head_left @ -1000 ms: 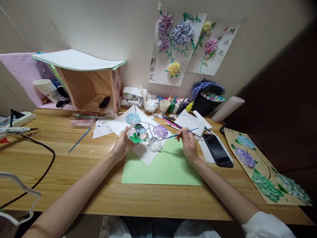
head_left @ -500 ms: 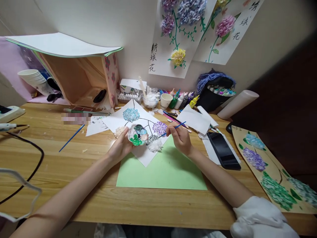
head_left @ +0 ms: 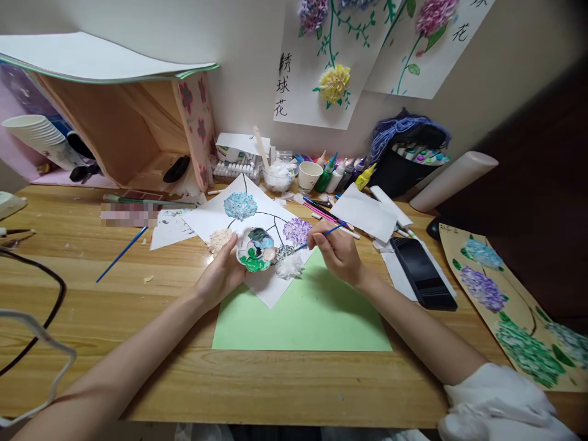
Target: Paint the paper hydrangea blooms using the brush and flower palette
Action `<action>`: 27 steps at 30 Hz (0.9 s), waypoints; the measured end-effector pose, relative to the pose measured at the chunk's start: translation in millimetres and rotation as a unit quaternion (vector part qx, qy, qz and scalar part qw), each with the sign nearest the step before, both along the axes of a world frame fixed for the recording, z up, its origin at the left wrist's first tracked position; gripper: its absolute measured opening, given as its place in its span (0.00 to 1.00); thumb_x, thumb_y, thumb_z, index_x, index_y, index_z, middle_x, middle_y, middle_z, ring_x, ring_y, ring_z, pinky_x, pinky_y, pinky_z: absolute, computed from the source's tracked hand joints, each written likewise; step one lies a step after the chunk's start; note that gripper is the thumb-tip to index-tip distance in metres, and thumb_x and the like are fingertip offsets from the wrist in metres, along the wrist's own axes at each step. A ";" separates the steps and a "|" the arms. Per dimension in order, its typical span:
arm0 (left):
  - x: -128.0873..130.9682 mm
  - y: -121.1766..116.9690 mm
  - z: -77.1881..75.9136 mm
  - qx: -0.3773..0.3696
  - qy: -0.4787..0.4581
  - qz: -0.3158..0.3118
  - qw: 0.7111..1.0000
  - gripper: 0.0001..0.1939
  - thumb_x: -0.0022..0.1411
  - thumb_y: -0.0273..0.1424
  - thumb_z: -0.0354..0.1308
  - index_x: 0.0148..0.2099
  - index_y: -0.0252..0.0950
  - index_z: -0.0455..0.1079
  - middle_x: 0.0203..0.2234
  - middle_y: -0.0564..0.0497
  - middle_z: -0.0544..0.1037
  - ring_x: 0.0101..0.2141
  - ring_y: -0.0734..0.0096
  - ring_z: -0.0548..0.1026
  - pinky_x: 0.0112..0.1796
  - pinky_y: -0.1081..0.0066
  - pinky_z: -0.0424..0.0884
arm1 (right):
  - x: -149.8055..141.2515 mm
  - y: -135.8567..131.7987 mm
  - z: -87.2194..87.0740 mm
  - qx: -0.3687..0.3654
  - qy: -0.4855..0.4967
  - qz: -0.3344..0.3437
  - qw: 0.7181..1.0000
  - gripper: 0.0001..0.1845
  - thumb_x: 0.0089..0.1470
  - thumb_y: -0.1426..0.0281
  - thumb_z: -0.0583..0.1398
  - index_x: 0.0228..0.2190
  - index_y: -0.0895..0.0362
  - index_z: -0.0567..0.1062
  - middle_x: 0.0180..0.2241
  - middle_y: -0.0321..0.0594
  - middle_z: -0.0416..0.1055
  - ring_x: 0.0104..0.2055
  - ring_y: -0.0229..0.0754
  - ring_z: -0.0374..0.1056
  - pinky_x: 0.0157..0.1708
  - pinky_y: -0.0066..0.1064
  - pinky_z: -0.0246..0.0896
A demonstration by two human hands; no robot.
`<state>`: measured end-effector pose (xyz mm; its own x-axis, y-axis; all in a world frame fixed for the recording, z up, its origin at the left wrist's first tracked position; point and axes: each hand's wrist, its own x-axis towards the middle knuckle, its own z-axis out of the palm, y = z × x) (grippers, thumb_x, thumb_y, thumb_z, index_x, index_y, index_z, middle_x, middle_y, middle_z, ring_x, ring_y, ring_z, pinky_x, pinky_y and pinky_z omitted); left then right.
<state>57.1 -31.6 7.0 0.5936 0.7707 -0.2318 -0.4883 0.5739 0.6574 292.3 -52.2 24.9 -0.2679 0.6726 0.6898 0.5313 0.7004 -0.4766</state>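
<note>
My left hand [head_left: 223,269] is closed on the rim of a small white paint palette [head_left: 256,250] with green, blue and dark paint in its wells. In my right hand [head_left: 337,252] a thin blue paintbrush [head_left: 328,232] is pinched, its tip down at a grey-black flower [head_left: 285,252]. That flower is on a white paper [head_left: 271,297], along with a blue flower [head_left: 240,206], a purple flower [head_left: 297,231], a cream flower [head_left: 219,242] and a white one [head_left: 289,267]. Dark painted stems run between them. The palette covers part of the paper, which overlaps a green sheet [head_left: 301,324].
A phone [head_left: 425,274] and a finished flower picture [head_left: 493,288] lie at right. Behind are a paper cup [head_left: 309,176], a bowl of white pulp [head_left: 278,177], paint bottles [head_left: 327,177] and a black pen holder [head_left: 404,159]. Another blue brush [head_left: 122,254] rests at left.
The camera view has tilted down and come slightly closer. Both hands stay at nearly the same place over the paper, still holding the palette and the paintbrush.
</note>
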 end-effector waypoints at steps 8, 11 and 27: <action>3.1 -1.6 6.0 -0.001 0.004 0.006 1.000 0.29 0.67 0.43 0.44 0.64 0.32 0.58 0.48 0.43 0.77 0.54 0.57 0.70 0.58 0.59 0.55 | 1.3 -0.6 2.7 0.004 0.001 0.000 1.000 0.12 0.64 0.70 0.47 0.30 0.53 0.66 0.24 0.35 0.67 0.27 0.37 0.64 0.30 0.30 0.61; 3.8 -1.8 6.6 -0.003 0.005 0.006 1.000 0.30 0.67 0.43 0.43 0.65 0.33 0.57 0.48 0.44 0.77 0.53 0.57 0.71 0.58 0.59 0.56 | 1.4 -1.3 2.9 0.009 -0.008 0.005 1.000 0.12 0.64 0.70 0.48 0.30 0.53 0.67 0.25 0.36 0.67 0.29 0.37 0.65 0.31 0.30 0.61; 2.6 -1.6 4.0 -0.011 -0.010 -0.002 1.000 0.30 0.68 0.42 0.43 0.66 0.31 0.54 0.47 0.43 0.78 0.51 0.59 0.73 0.59 0.60 0.55 | 2.1 -1.2 2.6 0.014 -0.001 -0.012 1.000 0.13 0.64 0.70 0.47 0.29 0.53 0.66 0.23 0.35 0.65 0.26 0.36 0.63 0.28 0.30 0.60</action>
